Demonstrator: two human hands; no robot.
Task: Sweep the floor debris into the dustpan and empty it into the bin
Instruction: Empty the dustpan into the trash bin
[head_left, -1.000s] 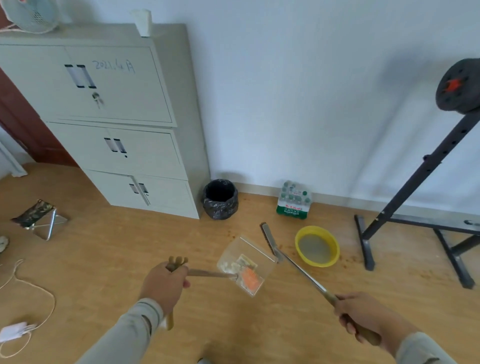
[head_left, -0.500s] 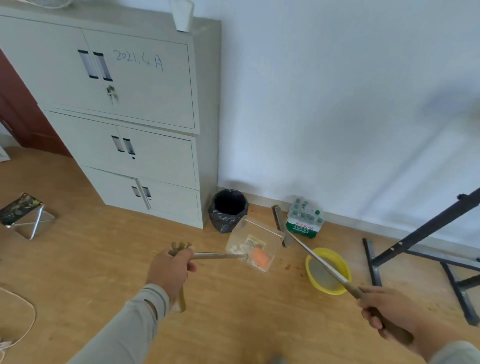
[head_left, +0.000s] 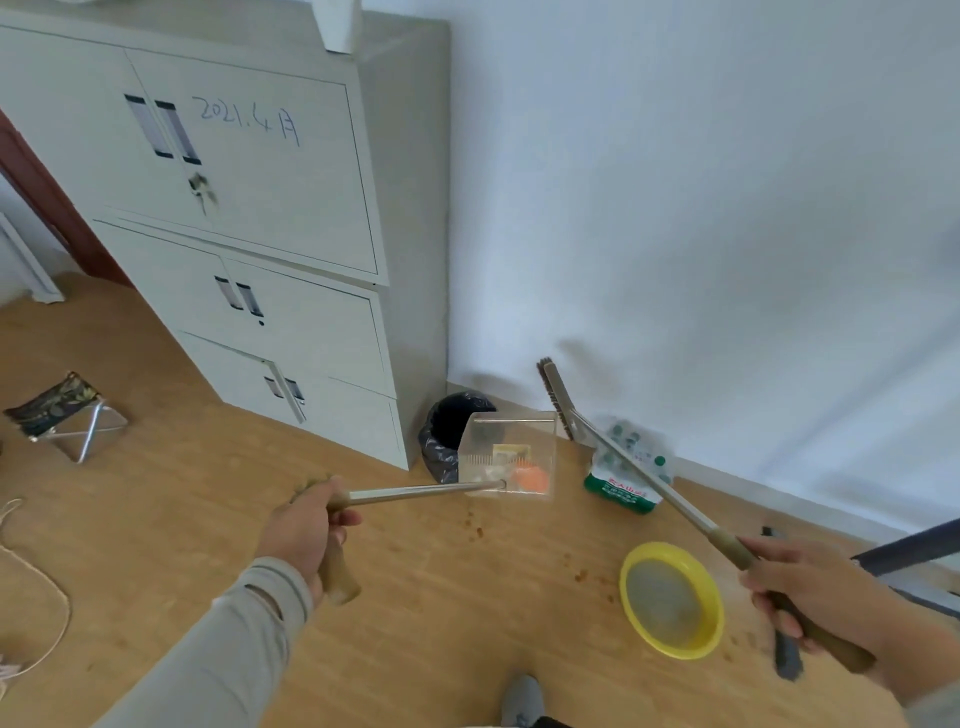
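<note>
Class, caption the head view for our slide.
Left hand carries loaded clear dustpan beside black bin; right hand holds broom.

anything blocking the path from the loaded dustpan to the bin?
Nothing visible does. The left hand holds the clear dustpan in the air, right beside the open black-lined bin, and it overlaps the bin's rim in this view. The broom in the right hand sits on the pan's far side.

Bright, soft daylight; wide-angle warping, slight motion blur.

single head view, forward and down over floor (head_left: 218, 519)
</note>
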